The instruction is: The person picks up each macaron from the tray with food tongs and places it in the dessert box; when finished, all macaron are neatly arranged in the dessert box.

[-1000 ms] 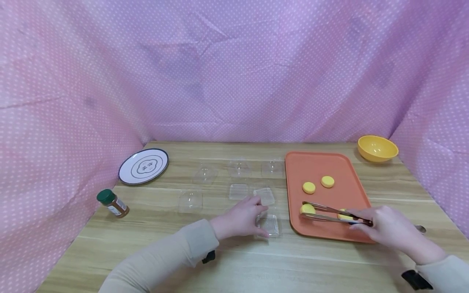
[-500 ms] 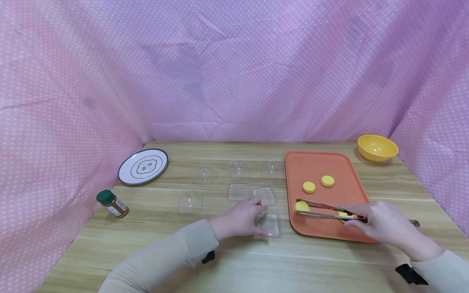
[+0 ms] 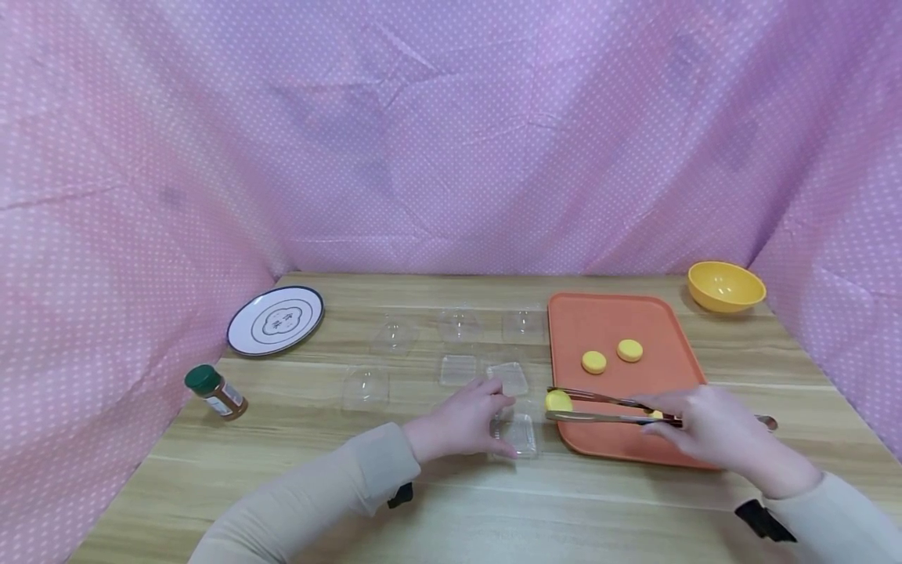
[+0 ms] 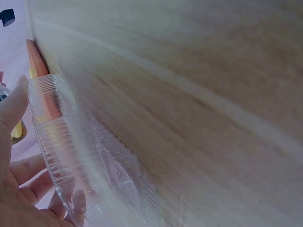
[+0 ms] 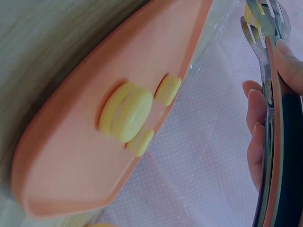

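Note:
My right hand (image 3: 719, 431) grips metal tongs (image 3: 599, 418), whose tips pinch a yellow macaron (image 3: 559, 402) over the left edge of the orange tray (image 3: 620, 313). In the right wrist view, the held macaron is mostly hidden by the slotted tong heads (image 5: 258, 35). Several other macarons sit on the tray, among them a near macaron (image 5: 127, 112) partly covered by my right hand in the head view. My left hand (image 3: 461, 419) holds a clear plastic box (image 3: 521, 435) on the table, thumb and fingers at its rim; the left wrist view shows its ribbed wall (image 4: 66, 146).
More clear boxes and lids stand behind my left hand, such as a domed lid (image 3: 366, 386) and a shallow box (image 3: 459, 369). A white plate (image 3: 247, 329) and a green-capped jar (image 3: 218, 393) are at left. A yellow bowl (image 3: 726, 287) stands back right.
My right hand has moved left with the tongs, carrying the pinched macaron from over the tray to its left edge. My left hand stays at the box.

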Motion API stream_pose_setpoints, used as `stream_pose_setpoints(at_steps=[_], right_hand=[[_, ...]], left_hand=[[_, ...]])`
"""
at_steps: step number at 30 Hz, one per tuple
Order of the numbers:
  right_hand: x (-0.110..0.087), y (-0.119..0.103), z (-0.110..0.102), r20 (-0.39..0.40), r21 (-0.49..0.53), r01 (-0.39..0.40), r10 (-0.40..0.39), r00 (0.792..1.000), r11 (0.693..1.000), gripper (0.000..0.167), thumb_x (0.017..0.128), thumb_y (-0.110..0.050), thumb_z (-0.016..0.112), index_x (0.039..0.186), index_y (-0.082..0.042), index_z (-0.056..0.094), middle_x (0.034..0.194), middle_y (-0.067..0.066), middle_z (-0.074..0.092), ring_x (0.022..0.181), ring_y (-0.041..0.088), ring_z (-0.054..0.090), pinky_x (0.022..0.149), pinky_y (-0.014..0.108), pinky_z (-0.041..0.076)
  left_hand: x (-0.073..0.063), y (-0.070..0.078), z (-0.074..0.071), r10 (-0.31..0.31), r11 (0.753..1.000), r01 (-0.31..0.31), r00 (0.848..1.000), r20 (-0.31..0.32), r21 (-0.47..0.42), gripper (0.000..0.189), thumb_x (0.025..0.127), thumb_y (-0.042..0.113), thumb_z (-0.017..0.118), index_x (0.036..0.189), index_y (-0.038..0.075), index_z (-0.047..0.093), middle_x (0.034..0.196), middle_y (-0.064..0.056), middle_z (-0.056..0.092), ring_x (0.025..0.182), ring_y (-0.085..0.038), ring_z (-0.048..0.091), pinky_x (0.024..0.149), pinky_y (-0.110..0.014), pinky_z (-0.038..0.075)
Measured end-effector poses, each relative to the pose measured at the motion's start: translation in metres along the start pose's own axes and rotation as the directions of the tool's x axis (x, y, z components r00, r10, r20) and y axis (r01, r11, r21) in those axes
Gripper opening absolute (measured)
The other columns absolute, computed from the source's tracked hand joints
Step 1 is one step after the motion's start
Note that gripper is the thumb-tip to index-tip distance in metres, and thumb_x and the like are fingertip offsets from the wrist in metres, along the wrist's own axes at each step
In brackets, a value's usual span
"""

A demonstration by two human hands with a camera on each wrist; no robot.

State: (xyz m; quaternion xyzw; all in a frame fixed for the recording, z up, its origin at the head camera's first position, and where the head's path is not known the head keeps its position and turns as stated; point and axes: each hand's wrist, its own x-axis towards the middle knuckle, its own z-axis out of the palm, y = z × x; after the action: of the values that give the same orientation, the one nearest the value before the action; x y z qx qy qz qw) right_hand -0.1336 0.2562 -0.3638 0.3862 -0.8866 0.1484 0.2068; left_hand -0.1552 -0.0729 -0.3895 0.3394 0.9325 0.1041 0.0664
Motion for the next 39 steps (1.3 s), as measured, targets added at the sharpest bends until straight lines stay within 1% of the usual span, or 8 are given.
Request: stream_pose_setpoints(at_steps=[3,5,9,13,18,21,28,39], right_hand=[[0.004,-0.003,0.001,0.0,0.022,0.012,-0.012,1.0,1.0,0.04,0.058,-0.015,0.086,0.096,-0.014,0.074,0.066,-0.022,0.057,0.057,-0.012,0.04,0.046,0.009,0.034],[0.006,-0.004,0.002,0.004,0.041,0.017,-0.017,1.0,0.999,0.04,0.059,-0.015,0.086,0.096,-0.014,0.074,0.066,-0.022,0.056,0.056,-0.012,0.035,0.047,0.008,0.03],[0.01,-0.007,0.004,0.007,0.051,0.022,-0.023,1.0,0.998,0.039,0.059,-0.016,0.086,0.096,-0.013,0.074,0.071,-0.016,0.065,0.057,-0.013,0.04,0.048,0.008,0.034],[0.013,-0.01,0.009,0.012,0.077,0.035,-0.036,0.999,0.996,0.039,0.06,-0.015,0.086,0.096,-0.013,0.074,0.071,-0.014,0.066,0.057,-0.013,0.036,0.048,0.006,0.033],[0.017,-0.014,0.016,0.024,0.104,0.058,-0.061,0.998,0.993,0.039,0.06,-0.014,0.086,0.097,-0.013,0.074,0.077,-0.008,0.071,0.056,-0.014,0.036,0.048,0.004,0.031],[0.018,-0.017,0.018,0.037,0.112,0.054,-0.059,0.998,0.992,0.037,0.062,-0.014,0.086,0.098,-0.012,0.074,0.077,-0.008,0.071,0.054,-0.014,0.033,0.046,0.004,0.028],[0.024,-0.022,0.021,0.08,0.119,0.026,-0.036,0.996,0.993,0.037,0.064,-0.014,0.084,0.1,-0.013,0.074,0.079,-0.006,0.073,0.051,-0.014,0.032,0.044,0.005,0.025],[0.03,-0.026,0.028,0.149,0.154,-0.025,0.001,0.989,0.988,0.036,0.069,-0.017,0.083,0.103,-0.014,0.073,0.077,-0.012,0.07,0.053,-0.013,0.037,0.044,0.006,0.03]], left_hand=[[0.001,0.0,-0.001,-0.007,1.0,0.007,1.0,0.005,-0.015,0.077,0.069,0.055,0.076,0.126,0.007,0.059,0.099,0.005,0.051,0.086,-0.006,0.044,0.082,-0.02,0.044],[0.001,0.0,-0.001,-0.012,1.0,0.012,1.0,0.007,-0.025,0.077,0.068,0.055,0.077,0.126,0.007,0.058,0.099,0.005,0.052,0.086,-0.007,0.044,0.082,-0.02,0.044],[0.001,0.0,-0.001,-0.009,0.999,0.01,1.0,0.007,-0.032,0.077,0.068,0.054,0.077,0.126,0.007,0.058,0.098,0.004,0.052,0.083,-0.006,0.043,0.08,-0.02,0.043],[0.001,-0.001,-0.001,-0.002,0.999,0.002,1.0,-0.002,-0.033,0.077,0.068,0.054,0.077,0.126,0.007,0.059,0.097,0.004,0.051,0.083,-0.007,0.043,0.079,-0.019,0.043],[-0.001,-0.001,0.0,-0.002,0.998,0.002,1.0,-0.006,-0.057,0.076,0.068,0.054,0.078,0.125,0.007,0.059,0.104,0.003,0.054,0.093,-0.01,0.049,0.088,-0.024,0.046],[-0.002,-0.001,0.001,0.001,0.998,-0.002,1.0,-0.01,-0.063,0.077,0.068,0.054,0.078,0.125,0.007,0.059,0.105,0.003,0.055,0.096,-0.01,0.05,0.09,-0.025,0.045],[0.001,-0.002,-0.001,-0.007,0.995,0.007,1.0,-0.006,-0.099,0.076,0.067,0.053,0.079,0.125,0.007,0.059,0.097,0.006,0.052,0.085,-0.007,0.044,0.077,-0.02,0.043],[0.001,-0.001,-0.002,-0.017,0.994,0.016,1.0,-0.004,-0.106,0.074,0.065,0.052,0.08,0.121,0.007,0.061,0.096,0.008,0.052,0.089,-0.007,0.048,0.083,-0.021,0.045]])
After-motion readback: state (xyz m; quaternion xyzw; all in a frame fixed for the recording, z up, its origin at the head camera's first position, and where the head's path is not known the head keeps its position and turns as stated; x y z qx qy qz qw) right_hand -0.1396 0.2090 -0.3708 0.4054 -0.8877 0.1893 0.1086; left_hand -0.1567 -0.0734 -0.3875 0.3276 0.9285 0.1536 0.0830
